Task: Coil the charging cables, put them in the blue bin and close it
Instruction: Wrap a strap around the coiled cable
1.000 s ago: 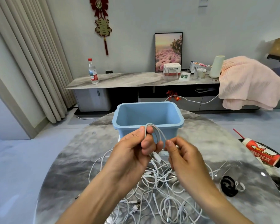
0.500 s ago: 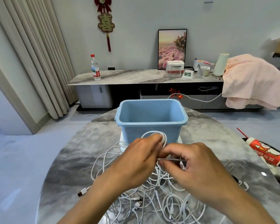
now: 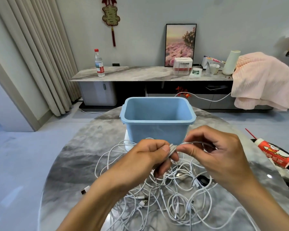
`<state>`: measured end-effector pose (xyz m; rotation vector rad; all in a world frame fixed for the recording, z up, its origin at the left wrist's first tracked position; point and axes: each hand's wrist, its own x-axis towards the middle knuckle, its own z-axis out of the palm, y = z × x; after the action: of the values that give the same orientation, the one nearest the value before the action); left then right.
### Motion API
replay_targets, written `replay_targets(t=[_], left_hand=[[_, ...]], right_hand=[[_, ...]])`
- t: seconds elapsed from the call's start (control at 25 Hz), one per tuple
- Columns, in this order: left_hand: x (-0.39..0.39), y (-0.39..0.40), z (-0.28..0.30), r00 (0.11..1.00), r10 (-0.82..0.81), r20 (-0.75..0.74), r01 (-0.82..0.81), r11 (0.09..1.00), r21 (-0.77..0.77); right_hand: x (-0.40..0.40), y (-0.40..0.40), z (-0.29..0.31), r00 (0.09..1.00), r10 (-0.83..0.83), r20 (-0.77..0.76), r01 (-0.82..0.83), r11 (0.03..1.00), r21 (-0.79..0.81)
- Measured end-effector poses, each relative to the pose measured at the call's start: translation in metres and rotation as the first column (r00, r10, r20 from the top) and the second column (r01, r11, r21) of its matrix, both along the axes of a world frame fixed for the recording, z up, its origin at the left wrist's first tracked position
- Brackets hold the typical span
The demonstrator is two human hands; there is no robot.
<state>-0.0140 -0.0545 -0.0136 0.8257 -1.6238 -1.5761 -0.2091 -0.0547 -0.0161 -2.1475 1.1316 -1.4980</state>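
Note:
An open blue bin (image 3: 157,129) stands on the round marble table (image 3: 83,157) just beyond my hands, with nothing visible inside it. My left hand (image 3: 150,157) grips a small coiled white cable (image 3: 172,149) between thumb and fingers. My right hand (image 3: 213,152) pinches the free end of that same cable right beside the coil. A tangled heap of several loose white charging cables (image 3: 170,195) lies on the table under and in front of both hands. A white lid (image 3: 128,145) lies flat under the bin, partly hidden.
A red and white tube (image 3: 274,152) lies at the table's right edge by a dark object. A black item (image 3: 203,180) sits among the cables. Behind the table stand a low marble sideboard (image 3: 140,74) and a pink blanket (image 3: 260,80).
Both hands dropped lower, below the bin's rim. The right hand swung round the coil, wrapping the cable's end, and now pinches it close beside the left thumb.

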Motion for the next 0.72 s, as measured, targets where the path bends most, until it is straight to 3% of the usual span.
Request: replay_targets(t=[0.12, 0.24, 0.32, 0.4, 0.48, 0.6, 0.72], left_hand=[[-0.008, -0.006, -0.003, 0.925, 0.037, -0.379, 0.054, 0.972, 0.227], [-0.007, -0.012, -0.007, 0.790, 0.164, -0.592, 0.096, 0.919, 0.382], [-0.002, -0.011, -0.011, 0.811, 0.074, -0.580, 0.179, 0.913, 0.366], [-0.002, -0.005, -0.013, 0.879, -0.071, -0.471, 0.259, 0.902, 0.345], [-0.005, -0.002, -0.013, 0.899, -0.111, -0.423, 0.277, 0.893, 0.355], [-0.007, -0.002, -0.008, 0.893, -0.085, -0.442, 0.296, 0.850, 0.435], [-0.003, -0.003, -0.003, 0.823, 0.128, -0.554, 0.229, 0.817, 0.529]], right_hand=[[0.017, -0.011, -0.013, 0.956, -0.005, 0.293, -0.038, 0.989, 0.141], [0.041, -0.017, -0.038, 0.924, -0.055, 0.378, -0.072, 0.947, 0.314], [0.046, -0.015, -0.040, 0.911, -0.081, 0.405, -0.097, 0.911, 0.401], [0.033, -0.015, -0.031, 0.910, -0.097, 0.403, -0.072, 0.920, 0.385], [0.023, -0.013, -0.021, 0.926, -0.089, 0.367, -0.047, 0.937, 0.347], [0.023, -0.011, -0.027, 0.934, -0.102, 0.341, -0.041, 0.921, 0.388], [0.037, -0.012, -0.035, 0.956, -0.068, 0.284, -0.072, 0.888, 0.455]])
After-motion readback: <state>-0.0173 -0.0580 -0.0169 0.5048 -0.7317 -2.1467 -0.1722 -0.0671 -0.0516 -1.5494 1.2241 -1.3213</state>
